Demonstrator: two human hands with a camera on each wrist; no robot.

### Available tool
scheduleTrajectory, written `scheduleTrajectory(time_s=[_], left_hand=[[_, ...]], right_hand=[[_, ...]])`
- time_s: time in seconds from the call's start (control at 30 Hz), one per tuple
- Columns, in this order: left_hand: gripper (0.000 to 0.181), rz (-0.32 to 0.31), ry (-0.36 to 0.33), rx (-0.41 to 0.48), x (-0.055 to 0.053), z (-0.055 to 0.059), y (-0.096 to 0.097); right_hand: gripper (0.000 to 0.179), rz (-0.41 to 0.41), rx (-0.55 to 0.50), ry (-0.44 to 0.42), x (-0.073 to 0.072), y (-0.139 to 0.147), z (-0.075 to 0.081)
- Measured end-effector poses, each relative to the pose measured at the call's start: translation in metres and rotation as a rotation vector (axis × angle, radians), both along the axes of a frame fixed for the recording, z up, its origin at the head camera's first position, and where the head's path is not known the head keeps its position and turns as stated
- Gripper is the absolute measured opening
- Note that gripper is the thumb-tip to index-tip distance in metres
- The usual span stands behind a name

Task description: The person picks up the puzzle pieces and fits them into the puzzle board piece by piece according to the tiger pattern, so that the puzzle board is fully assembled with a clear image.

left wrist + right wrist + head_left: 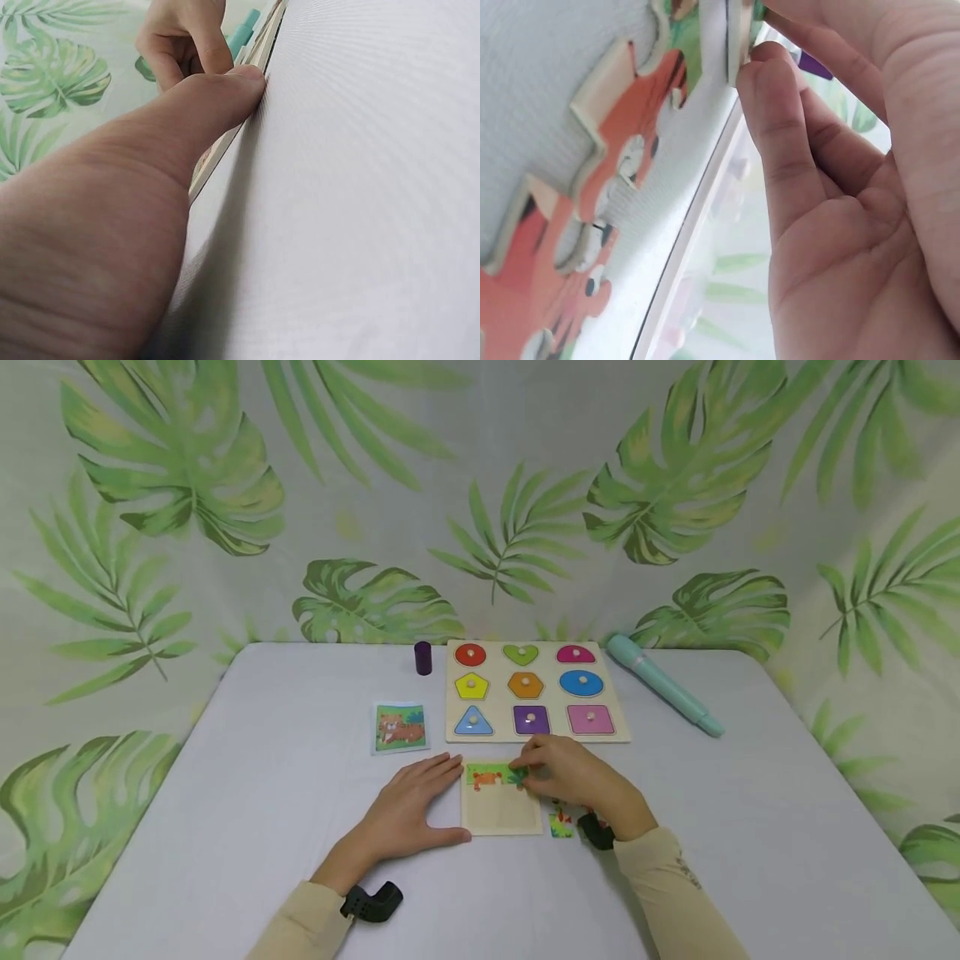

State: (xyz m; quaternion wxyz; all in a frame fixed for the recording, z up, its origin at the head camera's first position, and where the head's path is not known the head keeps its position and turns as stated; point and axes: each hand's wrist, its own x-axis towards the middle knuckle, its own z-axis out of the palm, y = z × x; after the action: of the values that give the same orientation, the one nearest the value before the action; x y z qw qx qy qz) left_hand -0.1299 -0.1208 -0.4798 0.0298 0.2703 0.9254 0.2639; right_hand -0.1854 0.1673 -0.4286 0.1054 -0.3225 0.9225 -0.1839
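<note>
A small wooden puzzle tray [501, 814] lies on the white table, with orange and green puzzle pieces [486, 776] along its far edge. At the tray's far right corner, the right hand [566, 770] pinches a green puzzle piece [517, 776] between thumb and fingers, which partly cover it. The left hand [408, 806] rests flat at the tray's left side, fingers extended, thumb at the near left corner. Beside the tray's right edge lie loose puzzle pieces [561, 825], partly hidden under the right wrist; the right wrist view shows orange tiger-striped pieces [634, 112] close up.
Behind the tray lies a wooden board [498, 703] of colourful knobbed shapes. To its left are a tiger picture card [400, 727] and a dark purple cylinder [423, 658]. A teal pen-shaped object [663, 685] lies at right. A leaf-patterned cloth [525, 527] hangs behind the table.
</note>
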Motion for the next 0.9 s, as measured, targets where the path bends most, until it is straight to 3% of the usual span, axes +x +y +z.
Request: scheduleTrajectory(time_s=[0.33,0.9], left_hand=[[0.097,0.002,-0.020,0.003,0.000,-0.001,-0.001],[0.098,-0.001,0.002,-0.009,-0.002,-0.002,0.000]], right_hand=[[0.033,-0.027,-0.072,-0.091,-0.001,0.010,0.002],[0.034,-0.095,-0.122,-0.067,0.004,0.028,0.016]])
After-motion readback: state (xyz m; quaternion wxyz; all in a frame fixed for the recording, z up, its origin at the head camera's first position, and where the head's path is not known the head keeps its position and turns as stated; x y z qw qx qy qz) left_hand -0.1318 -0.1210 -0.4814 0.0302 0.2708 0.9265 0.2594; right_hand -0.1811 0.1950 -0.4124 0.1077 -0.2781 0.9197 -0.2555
